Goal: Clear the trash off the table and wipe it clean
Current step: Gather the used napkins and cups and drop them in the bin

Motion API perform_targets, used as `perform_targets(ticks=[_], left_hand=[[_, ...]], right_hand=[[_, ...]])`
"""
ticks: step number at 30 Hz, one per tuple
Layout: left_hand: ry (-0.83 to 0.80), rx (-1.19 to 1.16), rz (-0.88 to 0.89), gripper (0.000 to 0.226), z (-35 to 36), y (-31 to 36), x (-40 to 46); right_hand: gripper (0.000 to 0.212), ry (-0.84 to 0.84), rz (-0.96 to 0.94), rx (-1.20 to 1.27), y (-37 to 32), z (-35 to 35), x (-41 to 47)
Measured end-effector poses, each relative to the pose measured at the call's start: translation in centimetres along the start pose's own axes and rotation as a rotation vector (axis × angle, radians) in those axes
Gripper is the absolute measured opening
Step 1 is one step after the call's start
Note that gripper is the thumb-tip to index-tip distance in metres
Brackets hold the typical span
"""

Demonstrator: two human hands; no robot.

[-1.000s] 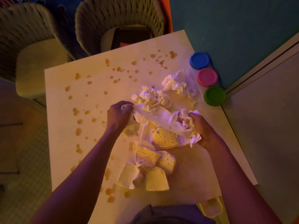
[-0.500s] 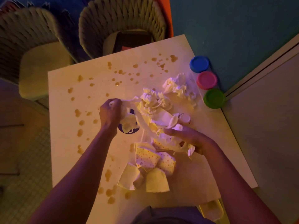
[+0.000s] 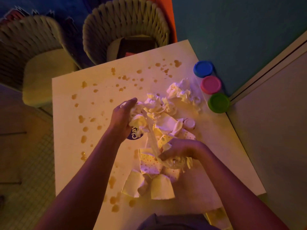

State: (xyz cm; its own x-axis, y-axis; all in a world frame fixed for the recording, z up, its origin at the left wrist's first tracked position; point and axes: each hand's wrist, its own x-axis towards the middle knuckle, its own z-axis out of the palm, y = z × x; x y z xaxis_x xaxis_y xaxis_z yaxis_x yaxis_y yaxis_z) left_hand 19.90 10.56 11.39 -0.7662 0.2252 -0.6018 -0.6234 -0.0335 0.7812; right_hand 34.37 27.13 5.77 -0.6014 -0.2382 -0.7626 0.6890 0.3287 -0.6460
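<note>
- Left hand (image 3: 122,119) fingers curled around crumpled tissue; right hand (image 3: 180,149) pinching thin plastic bag (image 3: 152,138).
- Trash pile (image 3: 159,146) mid-surface (image 3: 69,146); bag could tear.
- Could drag scraps through brown spills (image 3: 83,129), smearing.

Both hands grip crumpled paper over the stained tabletop (image 3: 69,146). The left hand (image 3: 122,117) clutches tissue; the right hand (image 3: 180,149) pinches spotted wrappers (image 3: 149,163).

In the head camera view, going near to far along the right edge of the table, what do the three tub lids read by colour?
green lid → pink lid → blue lid
</note>
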Motion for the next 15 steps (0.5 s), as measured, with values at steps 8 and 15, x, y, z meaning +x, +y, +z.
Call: perform_targets(ticks=[8, 15], left_hand=[[0.124, 0.030, 0.149, 0.026, -1.8, 0.0, 0.8], [0.159, 0.072, 0.223, 0.025, -4.0, 0.3, 0.8]], right_hand=[[0.010, 0.310, 0.000, 0.386, 1.4, -0.7, -0.7], [0.023, 0.530, -0.046, 0.897, 3.6, -3.6, -2.4]])
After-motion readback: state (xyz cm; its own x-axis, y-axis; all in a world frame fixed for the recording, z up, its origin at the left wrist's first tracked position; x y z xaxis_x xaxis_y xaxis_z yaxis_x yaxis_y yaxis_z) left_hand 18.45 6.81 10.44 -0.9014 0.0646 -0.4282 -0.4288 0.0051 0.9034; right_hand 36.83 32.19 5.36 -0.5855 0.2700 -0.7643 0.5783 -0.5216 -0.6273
